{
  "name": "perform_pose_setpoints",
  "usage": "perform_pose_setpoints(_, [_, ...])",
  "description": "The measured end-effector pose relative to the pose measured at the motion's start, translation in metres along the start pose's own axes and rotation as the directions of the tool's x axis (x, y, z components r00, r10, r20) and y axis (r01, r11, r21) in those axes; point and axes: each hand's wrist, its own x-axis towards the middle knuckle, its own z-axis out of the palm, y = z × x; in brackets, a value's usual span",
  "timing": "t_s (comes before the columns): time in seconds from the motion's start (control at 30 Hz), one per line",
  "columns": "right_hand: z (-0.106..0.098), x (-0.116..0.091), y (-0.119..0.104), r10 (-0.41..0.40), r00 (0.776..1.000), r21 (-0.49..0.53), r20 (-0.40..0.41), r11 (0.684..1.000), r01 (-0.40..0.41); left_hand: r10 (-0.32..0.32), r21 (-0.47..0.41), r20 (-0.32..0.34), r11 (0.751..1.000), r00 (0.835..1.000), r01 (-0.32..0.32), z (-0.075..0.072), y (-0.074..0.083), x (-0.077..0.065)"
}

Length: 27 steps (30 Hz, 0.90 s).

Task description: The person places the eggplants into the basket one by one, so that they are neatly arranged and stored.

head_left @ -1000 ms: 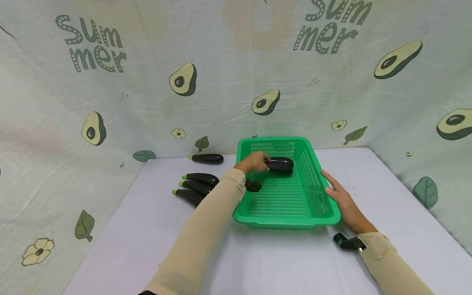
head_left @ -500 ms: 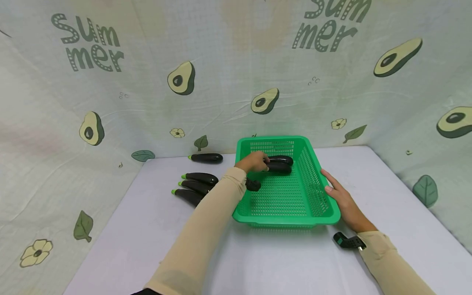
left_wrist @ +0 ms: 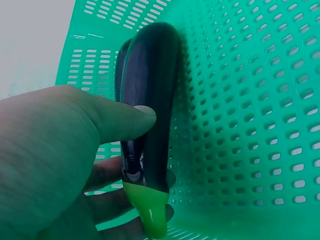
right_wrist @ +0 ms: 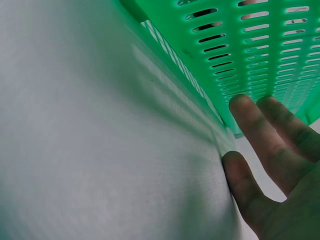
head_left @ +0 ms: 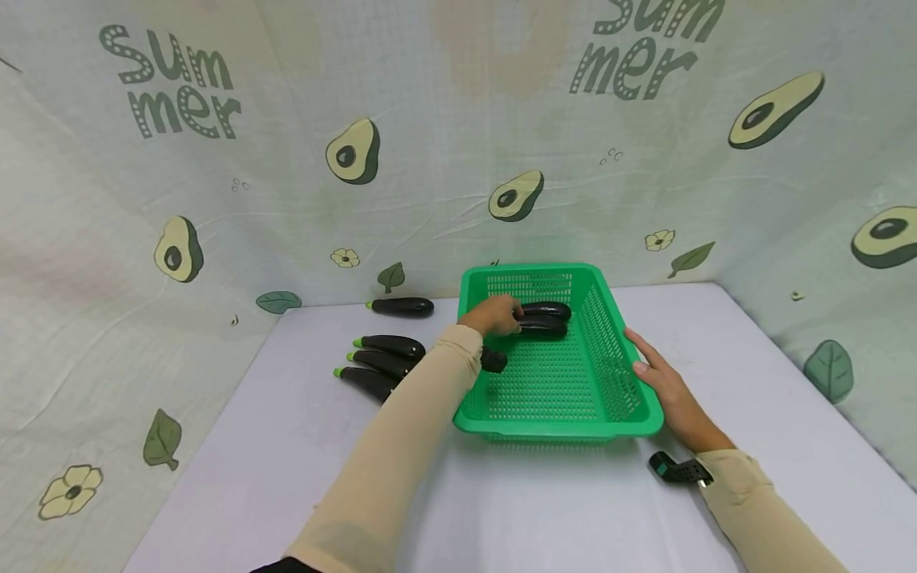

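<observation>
My left hand (head_left: 494, 315) reaches into the green plastic basket (head_left: 544, 430) and holds a glossy dark eggplant (head_left: 543, 326) near its stem end. The left wrist view shows the thumb across this eggplant (left_wrist: 152, 85), with the other fingers behind it and its green cap (left_wrist: 147, 200) pointing down. Right beside it in the basket lies a second eggplant (head_left: 548, 309), mostly hidden in the left wrist view. At the basket's right side my right hand (head_left: 677, 402) rests against the rim. Its fingers (right_wrist: 260, 132) extend fairly straight along the outside of the slotted wall.
Left of the basket, three eggplants (head_left: 383, 364) lie grouped on the white table (head_left: 272, 446), partly covered by the left sleeve (head_left: 401, 446). Another eggplant (head_left: 401, 307) lies farther back. A printed cloth (head_left: 430, 119) hangs behind the table.
The held eggplant has come down in the basket, so the two eggplants there now show side by side instead of overlapping. My right hand stays at the rim.
</observation>
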Motion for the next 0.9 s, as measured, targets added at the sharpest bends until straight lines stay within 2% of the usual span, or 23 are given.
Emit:
perform_pose_setpoints(0.23, [0.0016,0.0005,-0.0013,-0.008,1.000,0.012,-0.009,1.000,0.009,-0.025,0.002,-0.003,1.000,1.000,0.025,0.0006,0.0007,-0.0019])
perform_pose_setpoints(0.9, [0.0012,0.0021,0.0007,-0.001,1.000,0.008,-0.004,1.000,0.001,-0.032,0.044,-0.011,0.998,0.999,0.033,-0.0012,0.0029,-0.0052])
